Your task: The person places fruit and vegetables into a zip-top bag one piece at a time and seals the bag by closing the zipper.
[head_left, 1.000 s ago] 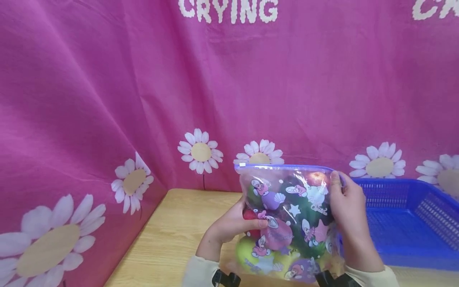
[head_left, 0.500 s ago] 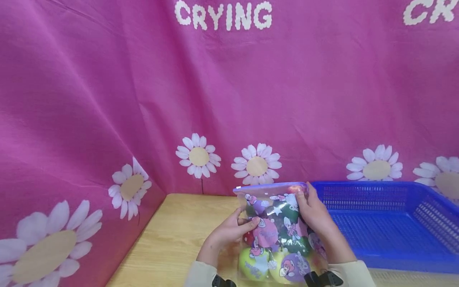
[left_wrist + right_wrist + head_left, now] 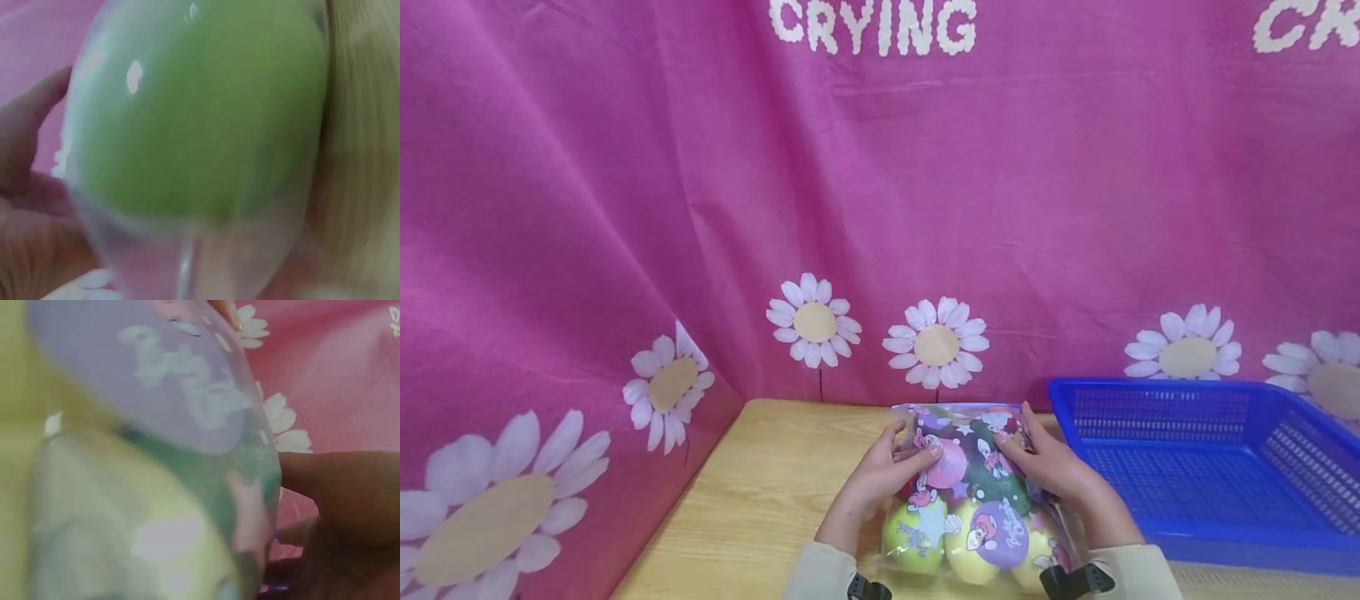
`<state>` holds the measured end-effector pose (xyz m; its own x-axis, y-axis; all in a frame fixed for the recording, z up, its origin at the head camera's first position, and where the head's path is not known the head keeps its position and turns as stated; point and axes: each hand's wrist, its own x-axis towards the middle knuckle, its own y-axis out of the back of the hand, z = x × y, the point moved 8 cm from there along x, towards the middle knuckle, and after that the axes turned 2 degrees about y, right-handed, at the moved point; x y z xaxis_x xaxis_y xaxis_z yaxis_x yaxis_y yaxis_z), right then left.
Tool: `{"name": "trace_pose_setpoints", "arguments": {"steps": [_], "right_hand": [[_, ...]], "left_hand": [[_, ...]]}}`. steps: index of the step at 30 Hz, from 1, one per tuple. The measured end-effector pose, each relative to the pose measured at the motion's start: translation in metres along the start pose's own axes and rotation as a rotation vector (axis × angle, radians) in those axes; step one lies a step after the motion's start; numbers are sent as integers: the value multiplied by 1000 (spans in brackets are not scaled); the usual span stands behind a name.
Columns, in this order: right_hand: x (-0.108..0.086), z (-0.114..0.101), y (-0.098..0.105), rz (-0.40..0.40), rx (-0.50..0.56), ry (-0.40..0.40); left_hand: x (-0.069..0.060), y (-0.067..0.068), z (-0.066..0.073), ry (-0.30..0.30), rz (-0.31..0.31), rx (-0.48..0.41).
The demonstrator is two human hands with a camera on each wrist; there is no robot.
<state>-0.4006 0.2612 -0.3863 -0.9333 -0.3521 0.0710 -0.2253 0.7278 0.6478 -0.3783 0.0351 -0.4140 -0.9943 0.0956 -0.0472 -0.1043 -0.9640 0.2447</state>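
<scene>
A clear zip bag [image 3: 957, 522] printed with pink cartoon figures, stars and shells stands low over the wooden table, packed with round green, yellow and red things. Whether its bottom touches the table I cannot tell. On its left side my left hand [image 3: 880, 471] grips it, thumb across the front and fingers behind. My right hand [image 3: 1051, 458] holds the right side the same way, near the upper corner. Seen from the left wrist, a green round thing [image 3: 206, 119] fills the bag's near corner. In the right wrist view, my right-hand fingers [image 3: 297, 469] touch the bag's edge.
A blue plastic basket [image 3: 1161, 384] with mesh walls stands to the right of the bag. The light wooden table [image 3: 752, 492] stretches to the left. A pink cloth [image 3: 1000, 192] with daisies hangs behind and on the left side.
Both hands have brought the bag down and somewhat left, toward the table. The right hand has slid or shifted closer to the left hand. The bag's purple zip top now tilts away.
</scene>
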Motion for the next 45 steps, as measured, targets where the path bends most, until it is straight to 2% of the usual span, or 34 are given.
{"name": "trace_pose_setpoints", "arguments": {"steps": [3,6,9,11,14,17,19,22,25,26,28,32,37,40,45], "right_hand": [[1,3,-2,-12,-65,23],[0,1,-4,-54,-128,25],[-3,-1,-10,-132,-124,-4],[-5,-2,-14,-172,-127,-20],[-4,-1,-16,-164,-124,-27],[-2,-2,-16,-104,-154,-12],[-2,-6,-17,-74,-168,-2],[-1,-14,-21,-64,-192,19],[-1,-22,-28,-59,-260,86],[-2,-25,-32,-60,-290,109],[-1,-26,-39,-55,-362,149],[2,-27,-49,-49,-437,174],[0,-33,-50,-30,-426,174],[-1,-35,-49,-11,-427,162],[2,-31,-48,43,-433,190]], "left_hand": [[-5,4,2,22,-26,202],[-13,3,5,36,-105,362],[-18,-6,8,-10,-209,409],[-19,-14,10,-44,-229,411],[-17,-21,8,-54,-175,382],[-15,-22,5,-30,-94,379],[-14,-23,9,-71,-55,428],[-13,-30,25,-228,-19,645],[-17,-42,39,-356,11,869],[-19,-46,41,-371,19,930],[-21,-49,41,-353,31,996],[-24,-47,39,-275,58,1039],[-27,-48,30,-199,44,1063],[-25,-48,26,-199,29,1034],[-21,-47,19,-213,17,978]]}}
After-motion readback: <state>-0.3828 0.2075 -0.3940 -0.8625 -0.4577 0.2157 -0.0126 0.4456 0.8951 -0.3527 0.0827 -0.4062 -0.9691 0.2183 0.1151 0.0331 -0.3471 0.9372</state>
